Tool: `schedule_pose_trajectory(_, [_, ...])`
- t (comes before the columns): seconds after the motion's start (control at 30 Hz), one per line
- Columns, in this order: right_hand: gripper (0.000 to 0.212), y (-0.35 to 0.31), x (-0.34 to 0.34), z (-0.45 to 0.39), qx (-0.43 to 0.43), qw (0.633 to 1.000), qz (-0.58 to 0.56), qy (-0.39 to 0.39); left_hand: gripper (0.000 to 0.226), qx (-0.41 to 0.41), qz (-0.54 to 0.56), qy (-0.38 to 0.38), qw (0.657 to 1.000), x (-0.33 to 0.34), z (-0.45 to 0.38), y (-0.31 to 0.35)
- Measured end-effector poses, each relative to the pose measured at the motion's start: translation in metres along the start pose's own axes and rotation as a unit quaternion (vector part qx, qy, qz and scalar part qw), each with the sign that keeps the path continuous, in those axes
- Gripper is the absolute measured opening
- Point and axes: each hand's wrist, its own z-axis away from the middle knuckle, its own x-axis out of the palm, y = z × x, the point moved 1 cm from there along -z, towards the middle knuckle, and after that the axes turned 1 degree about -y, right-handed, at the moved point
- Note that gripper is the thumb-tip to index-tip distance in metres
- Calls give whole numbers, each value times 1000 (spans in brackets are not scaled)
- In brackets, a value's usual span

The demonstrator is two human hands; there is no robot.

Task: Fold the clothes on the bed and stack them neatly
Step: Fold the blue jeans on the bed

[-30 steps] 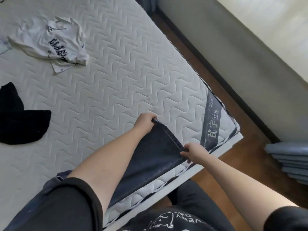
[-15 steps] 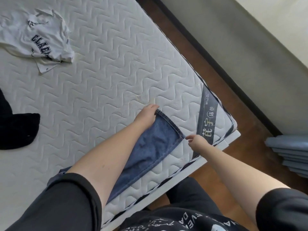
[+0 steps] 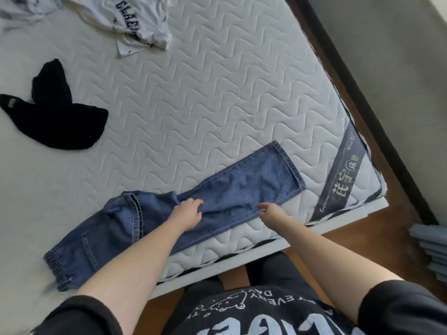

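Note:
A pair of blue jeans [image 3: 254, 187] lies along the near edge of the white quilted mattress [image 3: 217, 93]. One leg stretches flat toward the right corner, and the waist end is bunched at the left. My left hand [image 3: 187, 211] sits on the middle of the leg, with fingers and thumb pinching the denim. My right hand [image 3: 271, 210] hovers at the leg's near edge with loosely bent fingers that hold nothing. A white printed T-shirt [image 3: 142, 22] lies crumpled at the top. A black garment [image 3: 60, 117] lies crumpled at the left.
Another pale garment [image 3: 19, 10] shows at the top left corner. The mattress corner with its dark label [image 3: 346, 180] is to the right, with wooden floor [image 3: 387, 238] beyond. A stack of grey folded items [image 3: 433, 252] sits on the floor at the right edge. A wall runs along the bed's right side.
Both hands left the hem of the jeans leg and moved back toward me to mid-leg. The leg now lies spread flat on the mattress.

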Motion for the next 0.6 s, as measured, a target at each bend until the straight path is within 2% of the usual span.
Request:
schedule_pose_trajectory(0.17, [39,-45,70,6,-27,999,32,-5,58,-71,24,77,994,34,39,-102])
schedule_pose_trajectory(0.27, [37,-66,119,20,-20,999,5,-35,67,-121,45,111,985,45,62,-158])
schedule_pose_trajectory(0.47, [40,-98,184,31,-20,998,42,-45,76,-176,155,103,967,56,77,-232])
schedule_pose_trajectory(0.6, [44,-121,196,10,-16,999,13,-37,81,-197,276,137,931,66,69,-258])
